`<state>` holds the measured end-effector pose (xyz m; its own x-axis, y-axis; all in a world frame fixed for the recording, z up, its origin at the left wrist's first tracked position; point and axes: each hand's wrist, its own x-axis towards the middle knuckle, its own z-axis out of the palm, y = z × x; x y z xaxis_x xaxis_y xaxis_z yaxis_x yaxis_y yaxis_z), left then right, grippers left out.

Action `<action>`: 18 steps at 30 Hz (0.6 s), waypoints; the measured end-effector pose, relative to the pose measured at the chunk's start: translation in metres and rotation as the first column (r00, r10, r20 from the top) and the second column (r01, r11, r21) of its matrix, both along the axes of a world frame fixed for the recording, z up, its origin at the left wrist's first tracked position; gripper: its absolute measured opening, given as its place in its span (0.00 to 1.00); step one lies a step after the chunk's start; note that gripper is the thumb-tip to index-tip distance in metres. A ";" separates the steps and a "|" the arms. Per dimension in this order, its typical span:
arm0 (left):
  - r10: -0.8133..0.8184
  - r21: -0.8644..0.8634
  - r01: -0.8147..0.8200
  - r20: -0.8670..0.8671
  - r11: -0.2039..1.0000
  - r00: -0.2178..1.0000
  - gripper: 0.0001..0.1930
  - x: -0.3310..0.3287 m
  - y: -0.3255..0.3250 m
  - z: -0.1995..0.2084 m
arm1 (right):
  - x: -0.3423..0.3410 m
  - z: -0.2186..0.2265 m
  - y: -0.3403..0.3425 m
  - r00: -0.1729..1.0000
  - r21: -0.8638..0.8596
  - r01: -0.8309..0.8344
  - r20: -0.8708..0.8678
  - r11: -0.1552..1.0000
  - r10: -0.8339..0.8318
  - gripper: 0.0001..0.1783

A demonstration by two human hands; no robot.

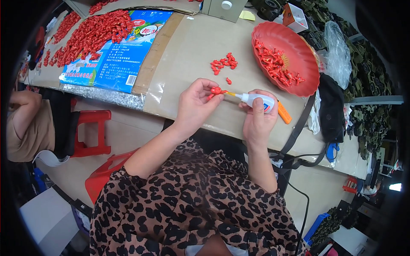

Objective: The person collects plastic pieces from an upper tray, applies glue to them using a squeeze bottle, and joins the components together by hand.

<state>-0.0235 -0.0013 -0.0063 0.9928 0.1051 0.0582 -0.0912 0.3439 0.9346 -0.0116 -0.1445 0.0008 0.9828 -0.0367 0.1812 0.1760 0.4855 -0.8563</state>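
Observation:
Between the thumb and fingers of my left hand (193, 106) is a small glossy red plastic figure (217, 90). My right hand (259, 121) grips a small white glue bottle (256, 101) tipped on its side. Its thin yellowish nozzle (231, 93) points left and reaches the red figure; whether glue is flowing cannot be made out. Just beyond my hands, a few small red pieces (225, 62) lie loose on the table (175, 81). A red scalloped bowl (308, 55) with more red figures stands at the right.
Left, a blue printed cardboard sheet (115, 77) bears a heap of red figures (96, 34). An orange tool handle (284, 113) lies right of my right hand. A black strap (299, 128) and black bag (332, 106) hang at the table's right edge. Another person's arm (25, 111) is at far left.

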 end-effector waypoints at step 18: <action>0.023 0.134 -0.026 0.025 0.991 0.999 0.10 -0.002 -0.002 -0.003 | -0.004 0.000 0.004 0.988 -0.201 0.092 0.140 0.975 -0.064 0.13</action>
